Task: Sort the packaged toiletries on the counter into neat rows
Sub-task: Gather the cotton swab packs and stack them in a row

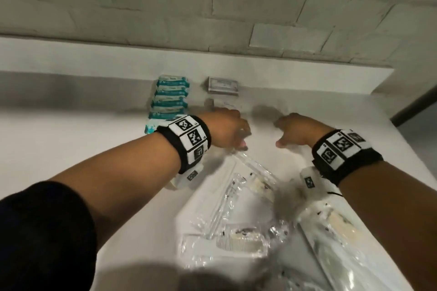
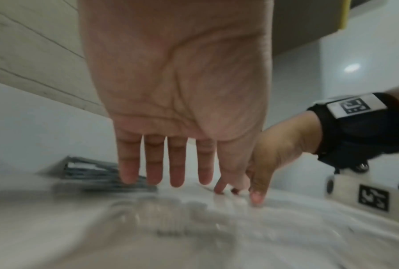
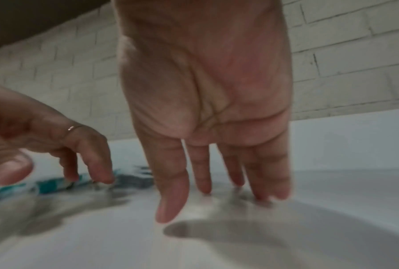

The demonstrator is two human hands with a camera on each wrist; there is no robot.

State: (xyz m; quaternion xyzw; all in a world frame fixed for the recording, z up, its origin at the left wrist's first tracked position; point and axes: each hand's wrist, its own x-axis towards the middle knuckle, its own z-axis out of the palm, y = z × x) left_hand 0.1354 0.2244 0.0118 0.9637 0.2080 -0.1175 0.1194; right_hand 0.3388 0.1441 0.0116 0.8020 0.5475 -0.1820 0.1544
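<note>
Teal packets [image 1: 169,97] sit at the far left of the white table [image 1: 71,149], lined up one behind another in a column running back toward the wall, the nearest one partly hidden by the left wrist. Just right of that column, close to the wall, lies a flat grey box [image 1: 223,85], and in front of it something small and clear that is too faint to make out. The left hand [image 1: 224,131] hangs palm down over the table beside the teal column, its fingers [image 2: 177,163] straight and slightly spread in the left wrist view, gripping nothing; whether the tips touch the surface I cannot tell. A long clear wrapped item [image 1: 250,163] lies just below that hand, its far end near the thumb, running back toward the person. The right hand [image 1: 299,131] is a short way to the right of the left, also palm down, fingers [image 3: 265,172] straight and relaxed with the tips at or nearly at the bare table, holding nothing. Nearer the person, below and between both wrists, is a loose jumble of clear packets [image 1: 231,220], one with a white comb [image 1: 238,244] inside, overlapping at odd angles. Furthest right, another long clear packet [image 1: 343,238] lies slanted under the right forearm.
</note>
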